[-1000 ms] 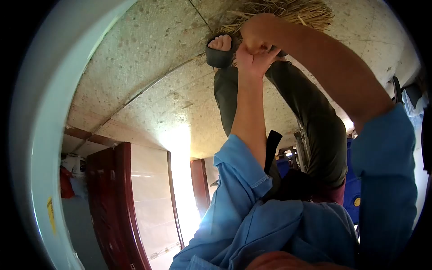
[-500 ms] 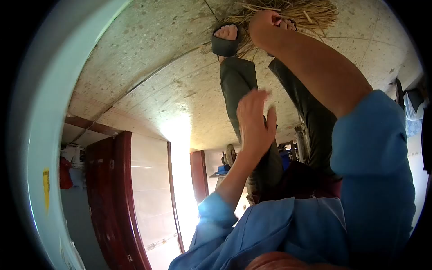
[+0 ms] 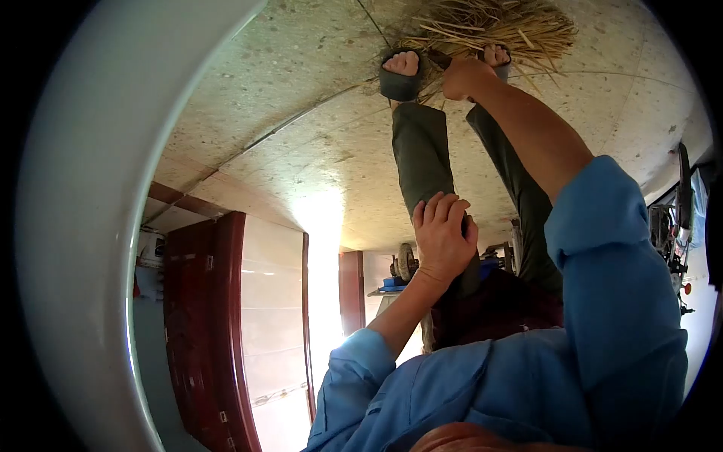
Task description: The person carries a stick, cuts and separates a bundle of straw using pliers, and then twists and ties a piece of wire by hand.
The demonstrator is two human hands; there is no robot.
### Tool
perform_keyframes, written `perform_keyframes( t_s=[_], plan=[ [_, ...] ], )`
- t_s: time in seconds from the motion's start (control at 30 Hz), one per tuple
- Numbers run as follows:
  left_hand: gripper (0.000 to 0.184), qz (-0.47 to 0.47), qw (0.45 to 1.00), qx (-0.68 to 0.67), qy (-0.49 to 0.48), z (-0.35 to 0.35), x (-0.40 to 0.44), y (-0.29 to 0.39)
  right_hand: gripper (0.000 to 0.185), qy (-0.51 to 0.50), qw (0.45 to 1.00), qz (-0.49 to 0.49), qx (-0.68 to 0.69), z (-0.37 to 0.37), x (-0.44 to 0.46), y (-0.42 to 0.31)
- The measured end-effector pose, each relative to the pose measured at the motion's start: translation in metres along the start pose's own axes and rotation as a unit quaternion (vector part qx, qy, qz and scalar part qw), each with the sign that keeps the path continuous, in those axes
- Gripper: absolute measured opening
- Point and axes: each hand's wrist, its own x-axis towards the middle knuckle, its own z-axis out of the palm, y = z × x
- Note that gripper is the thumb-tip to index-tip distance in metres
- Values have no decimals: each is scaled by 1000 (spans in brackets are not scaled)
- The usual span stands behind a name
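Wears blue shirt (image 3: 452, 384), rolled slvs (image 3: 614, 222), dk grn trousers (image 3: 422, 151), sandals (image 3: 399, 86).

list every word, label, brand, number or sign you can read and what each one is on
No readable text anywhere.
Straw, left sandal, blue shirt: no lettering shows.
White object beside the dark red door: its dark patch is too small to tell whether it bears any.

Open floor (image 3: 301, 151) spans upper left; at top centre, straw (image 3: 520, 30) and both feet (image 3: 401, 84) hem in the right hand (image 3: 465, 79).
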Motion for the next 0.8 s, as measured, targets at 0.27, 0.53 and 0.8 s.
perform_keyframes(
  t_s=[0.27,0.53,0.8],
  plan=[
    [19,10,999,25,-22,0,7,9,56,-98,977,-179,55,-3,-7,4],
    [18,23,997,72,-34,-4,16,16,31,-70,905,-157,389,32,2,-2],
    [16,46,991,123,-35,-6,18,14,14,-78,744,-103,656,37,-18,-22]
  ],
)
